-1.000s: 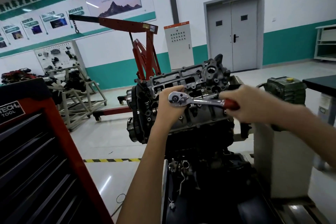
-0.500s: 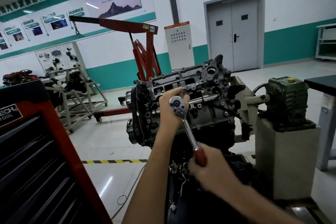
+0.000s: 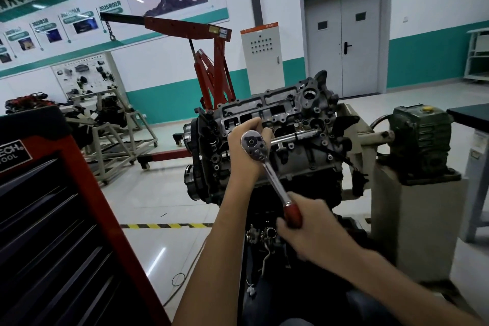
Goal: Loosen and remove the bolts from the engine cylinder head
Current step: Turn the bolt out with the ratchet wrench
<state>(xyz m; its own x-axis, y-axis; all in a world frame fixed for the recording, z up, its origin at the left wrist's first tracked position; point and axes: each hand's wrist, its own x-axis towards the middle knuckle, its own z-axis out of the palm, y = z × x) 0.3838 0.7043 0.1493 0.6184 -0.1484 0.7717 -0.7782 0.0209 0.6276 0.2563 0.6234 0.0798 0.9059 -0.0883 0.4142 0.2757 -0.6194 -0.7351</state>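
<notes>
I have the ratchet wrench [image 3: 265, 165] in both hands, set against the near face of the engine cylinder head [image 3: 299, 124]. My left hand [image 3: 244, 152] is up at the tool's round chrome head, with the fingers [image 3: 252, 123] curled round behind it and resting against the casting. Whatever bolt sits under the socket is hidden by that hand and the ratchet head, so I cannot tell how far out it is. My right hand [image 3: 311, 226] is lower and nearer to me, its fingers wrapped tight round the red handle grip. The shank runs from that grip up and to the left to the chrome head.

The cylinder head is tilted on its side, with its open top face turned up and away from me. It sits on the dark engine block [image 3: 312, 185], which is carried on a stand. To the right a shaft runs from the stand into a green gearbox [image 3: 420, 137] on a grey pedestal [image 3: 423, 225].

At my left is a red and black tool cabinet [image 3: 53, 219]. Behind the engine stands a red engine hoist [image 3: 211, 66], with a grey electrical cabinet [image 3: 260, 55] and a grey double door [image 3: 344, 42] on the far wall. A strip of yellow and black hazard tape [image 3: 164, 225] crosses the floor.
</notes>
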